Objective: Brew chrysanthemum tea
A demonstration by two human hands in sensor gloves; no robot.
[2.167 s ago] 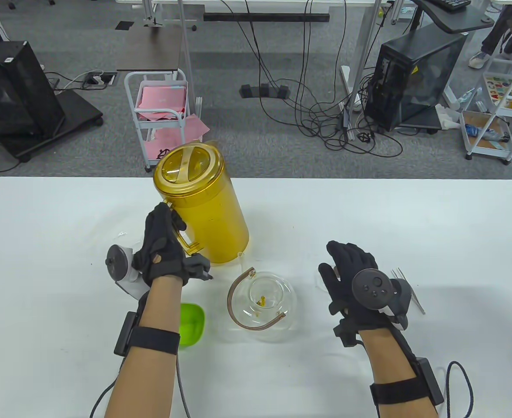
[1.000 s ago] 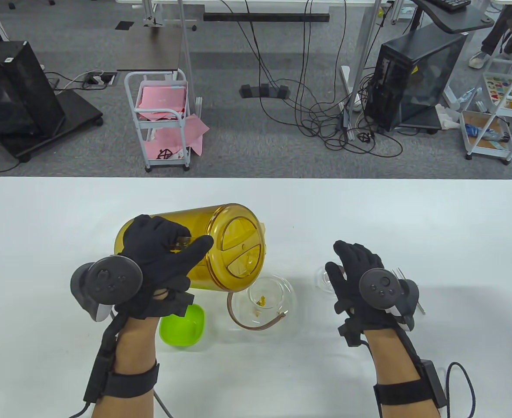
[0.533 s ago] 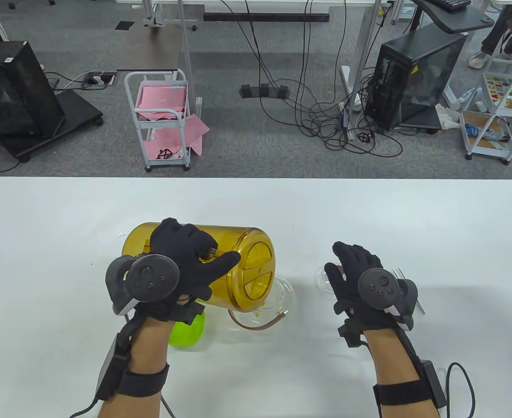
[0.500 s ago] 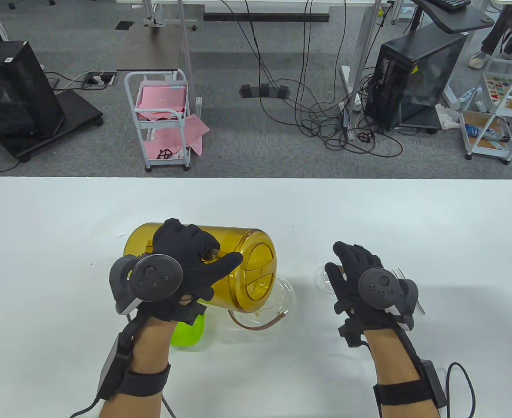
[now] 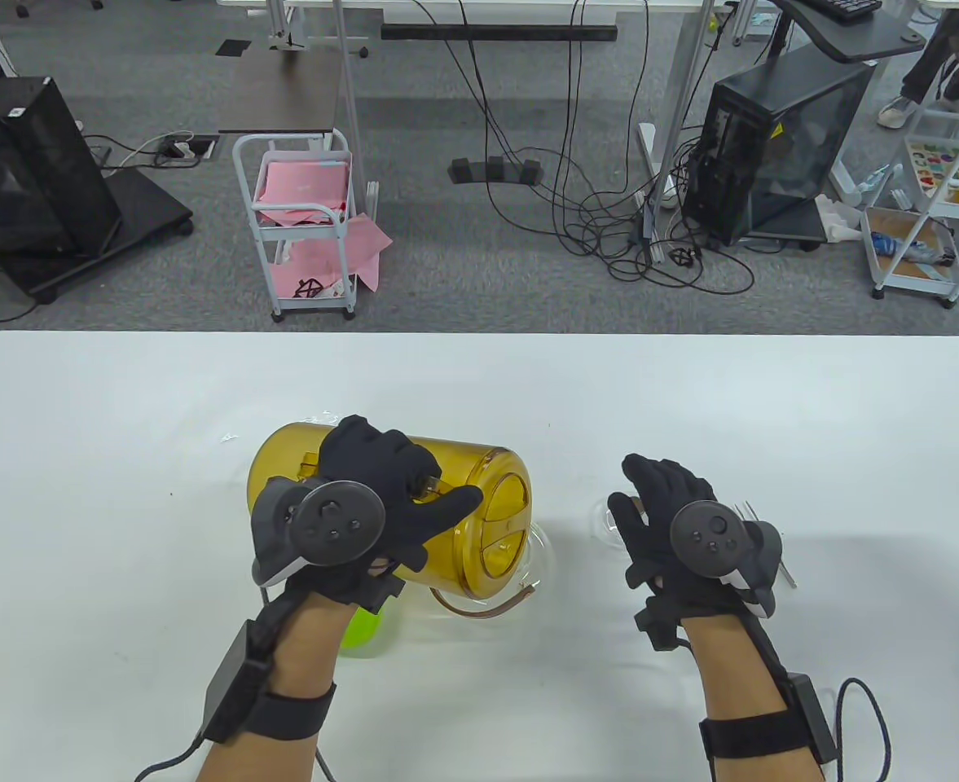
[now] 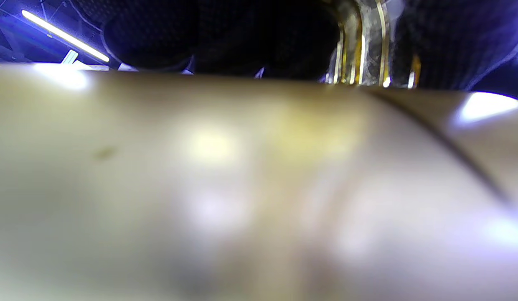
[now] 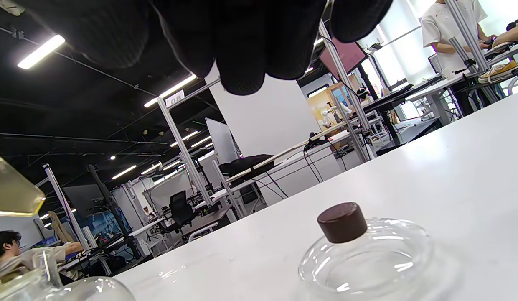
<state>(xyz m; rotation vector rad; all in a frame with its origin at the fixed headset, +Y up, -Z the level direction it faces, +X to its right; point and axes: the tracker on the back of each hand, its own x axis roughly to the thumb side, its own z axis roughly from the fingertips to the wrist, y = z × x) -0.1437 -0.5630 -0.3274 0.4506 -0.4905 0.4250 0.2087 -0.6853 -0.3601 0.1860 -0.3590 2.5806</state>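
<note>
An amber plastic pitcher [image 5: 471, 466] hangs tipped on its side above the table, its lid end over the glass teapot [image 5: 541, 551]. My left hand [image 5: 393, 485] grips the pitcher's handle, thumb stretched along the body. The left wrist view is filled by the blurred pitcher wall [image 6: 242, 188], with the handle [image 6: 363, 50] under my dark fingers [image 6: 242, 37]. My right hand [image 5: 665, 503] hovers flat and relaxed over the teapot's glass lid [image 7: 363, 251], which has a brown knob [image 7: 341, 221]; it holds nothing. Most of the teapot's inside is hidden by the pitcher.
A green bowl [image 5: 362, 631] peeks out from under my left wrist. Metal tweezers [image 5: 786, 573] lie just right of my right hand. The white table [image 5: 772, 407] stretches far to the back and right. Carts and cables stand on the floor beyond.
My left hand lifted the upright pitcher, tipped it onto its side and carried it right until the lid end hangs over the teapot. The right hand has barely moved.
</note>
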